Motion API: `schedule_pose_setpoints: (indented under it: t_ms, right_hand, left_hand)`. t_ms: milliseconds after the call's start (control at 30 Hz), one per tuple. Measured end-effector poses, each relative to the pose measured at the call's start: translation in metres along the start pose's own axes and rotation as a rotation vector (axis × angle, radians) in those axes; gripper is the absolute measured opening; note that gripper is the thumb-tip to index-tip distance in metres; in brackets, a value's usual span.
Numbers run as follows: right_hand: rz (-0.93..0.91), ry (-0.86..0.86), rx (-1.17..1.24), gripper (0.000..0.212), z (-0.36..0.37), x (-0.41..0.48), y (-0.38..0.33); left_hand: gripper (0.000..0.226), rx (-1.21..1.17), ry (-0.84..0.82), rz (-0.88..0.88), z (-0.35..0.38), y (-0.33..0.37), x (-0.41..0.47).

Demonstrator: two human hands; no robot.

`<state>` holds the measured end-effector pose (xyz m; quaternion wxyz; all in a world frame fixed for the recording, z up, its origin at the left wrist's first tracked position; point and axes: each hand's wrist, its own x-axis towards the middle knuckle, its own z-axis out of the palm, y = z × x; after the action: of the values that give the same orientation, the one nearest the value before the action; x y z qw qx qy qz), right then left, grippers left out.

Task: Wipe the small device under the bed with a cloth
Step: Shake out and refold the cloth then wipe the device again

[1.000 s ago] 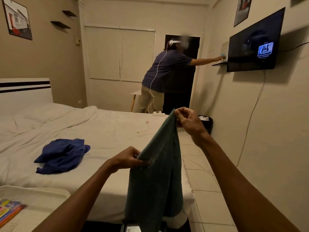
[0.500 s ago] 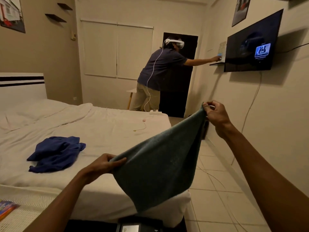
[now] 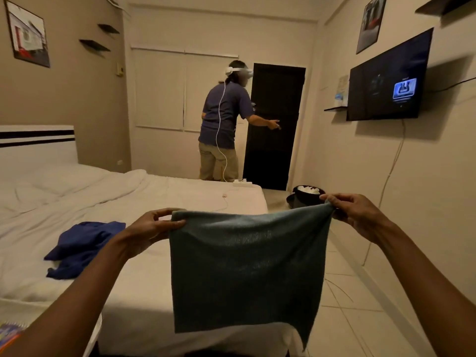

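Beige walls are closing in a small bedroom, where a white bed [image 3: 159,202] is filling the left side and pale floor tiles [image 3: 360,318] are running along its right edge. From the head view, a person is holding a grey-green cloth [image 3: 247,274] up in the air over the bed's near right corner. The left hand [image 3: 152,225] is pinching the cloth's upper left corner between thumb and fingers, and the right hand [image 3: 358,215] is pinching the upper right corner the same way. The top hem is sagging a little between them, and the rest is hanging flat and free. A crumpled blue garment [image 3: 82,246] is lying on the sheet toward the near edge, left of the left hand. At the bed's far right corner a white power strip [image 3: 242,182] is resting. Beyond it another person [image 3: 224,119], wearing a headset, is reaching toward a dark door [image 3: 275,124]. A television [image 3: 386,78] is glowing on the right wall, and a dark bin [image 3: 307,195] is standing on the tiles below it.
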<state>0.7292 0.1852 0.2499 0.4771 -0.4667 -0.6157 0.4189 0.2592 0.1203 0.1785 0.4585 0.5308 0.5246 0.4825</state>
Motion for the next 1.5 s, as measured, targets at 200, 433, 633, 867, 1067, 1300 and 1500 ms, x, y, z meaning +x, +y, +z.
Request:
schedule_pose_setpoints:
  t_ms: [200, 433, 633, 867, 1067, 1300, 1500]
  right_hand:
    - [-0.042, 0.045, 0.005, 0.020, -0.001, -0.002, -0.003]
    - [-0.004, -0.024, -0.008, 0.020, -0.010, -0.004, -0.002]
    - [-0.008, 0.048, -0.381, 0.012, -0.009, -0.002, 0.010]
    - [-0.040, 0.214, -0.622, 0.011, 0.022, 0.016, 0.006]
    - [0.035, 0.135, -0.158, 0.015, 0.044, 0.009, 0.000]
    - [0.133, 0.048, 0.151, 0.013, 0.106, -0.004, -0.001]
    - [0.113, 0.018, 0.237, 0.011, 0.131, -0.008, 0.008]
  left_hand:
    - [0.048, 0.008, -0.028, -0.067, 0.005, -0.002, 0.007]
    - [0.030, -0.197, 0.316, 0.022, 0.028, 0.010, 0.006]
    - [0.033, 0.112, 0.252, 0.079, 0.020, 0.020, 0.006]
    - [0.032, 0.135, 0.441, 0.088, 0.029, 0.037, 0.014]
    - [0.032, 0.020, 0.458, 0.277, 0.064, 0.067, 0.019]
    - [0.042, -0.047, 0.398, 0.189, 0.140, 0.073, 0.032]
    - [0.029, -0.222, 0.207, -0.018, 0.174, 0.057, 0.017]
